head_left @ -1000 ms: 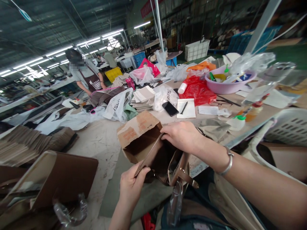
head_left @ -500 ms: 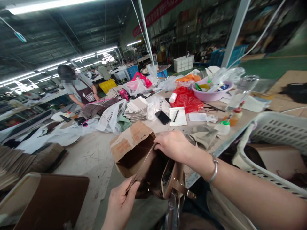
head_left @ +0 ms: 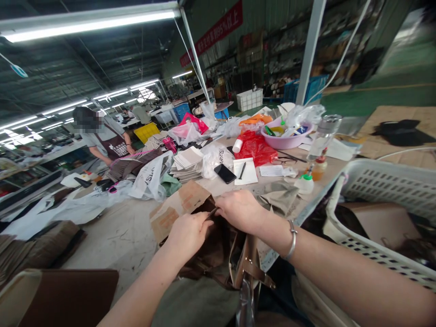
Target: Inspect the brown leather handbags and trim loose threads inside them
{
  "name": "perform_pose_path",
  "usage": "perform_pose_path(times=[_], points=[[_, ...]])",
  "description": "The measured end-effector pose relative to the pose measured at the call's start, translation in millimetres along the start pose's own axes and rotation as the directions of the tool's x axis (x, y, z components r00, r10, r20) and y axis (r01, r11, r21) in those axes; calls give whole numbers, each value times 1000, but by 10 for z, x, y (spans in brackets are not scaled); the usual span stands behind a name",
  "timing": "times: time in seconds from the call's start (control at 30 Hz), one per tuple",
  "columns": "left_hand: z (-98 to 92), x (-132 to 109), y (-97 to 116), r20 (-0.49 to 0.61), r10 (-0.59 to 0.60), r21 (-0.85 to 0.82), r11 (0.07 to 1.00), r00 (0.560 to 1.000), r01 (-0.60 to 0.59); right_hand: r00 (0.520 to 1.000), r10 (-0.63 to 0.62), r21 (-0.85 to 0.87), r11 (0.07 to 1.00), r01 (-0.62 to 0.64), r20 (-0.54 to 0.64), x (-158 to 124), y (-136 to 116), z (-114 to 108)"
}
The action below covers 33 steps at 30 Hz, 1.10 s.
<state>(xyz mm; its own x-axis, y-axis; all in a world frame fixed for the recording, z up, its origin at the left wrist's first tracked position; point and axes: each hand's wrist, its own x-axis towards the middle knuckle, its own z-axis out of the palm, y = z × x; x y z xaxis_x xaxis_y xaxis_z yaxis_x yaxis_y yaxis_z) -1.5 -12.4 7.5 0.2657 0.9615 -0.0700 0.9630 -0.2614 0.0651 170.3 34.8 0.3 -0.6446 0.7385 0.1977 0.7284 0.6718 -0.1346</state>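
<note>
A brown handbag [head_left: 207, 256] with its mouth gaping lies before me at the table's front edge. A buckled strap [head_left: 257, 272] hangs from its right side, and a plastic-wrapped part shows below that. My left hand [head_left: 190, 229] pinches the bag's upper edge near its middle. Close beside it, my right hand [head_left: 238, 210] is closed on the same edge, a metal bangle on its wrist. Behind both hands, a kraft paper piece [head_left: 180, 206] stands up against the bag. The fingers hide much of the gripped edge.
At right stands a white plastic basket [head_left: 340, 222] holding brown pieces. A phone [head_left: 225, 174], a notepad [head_left: 250, 175], a lilac basin [head_left: 286, 141] and bottles lie beyond the bag. A brown box-like piece [head_left: 78, 290] sits at lower left. A co-worker [head_left: 102, 136] stands across the table.
My left hand has moved up and right along the bag's edge, close to the right hand. The right hand keeps its hold. The view has shifted slightly.
</note>
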Motion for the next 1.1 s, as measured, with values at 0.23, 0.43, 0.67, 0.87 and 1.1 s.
perform_pose_path(times=[0.23,0.43,0.67,0.87,1.1], points=[[178,-50,-142,-102,29,-67,997,994,-35,998,-51,-20,999,50,-48,-98,118,-90],[107,-50,-70,-63,19,-80,997,998,-24,995,-40,-73,997,34,-87,-130,151,-97],[123,-40,-86,-66,-20,-87,996,998,15,981,-133,-19,991,131,-142,-176,154,-73],[142,-43,-94,-76,-18,-83,997,997,12,988,-97,-58,994,91,-120,-142,133,-54],[134,-47,-81,-67,-7,-66,998,998,3,992,-79,-60,996,73,-96,-121,94,-56]])
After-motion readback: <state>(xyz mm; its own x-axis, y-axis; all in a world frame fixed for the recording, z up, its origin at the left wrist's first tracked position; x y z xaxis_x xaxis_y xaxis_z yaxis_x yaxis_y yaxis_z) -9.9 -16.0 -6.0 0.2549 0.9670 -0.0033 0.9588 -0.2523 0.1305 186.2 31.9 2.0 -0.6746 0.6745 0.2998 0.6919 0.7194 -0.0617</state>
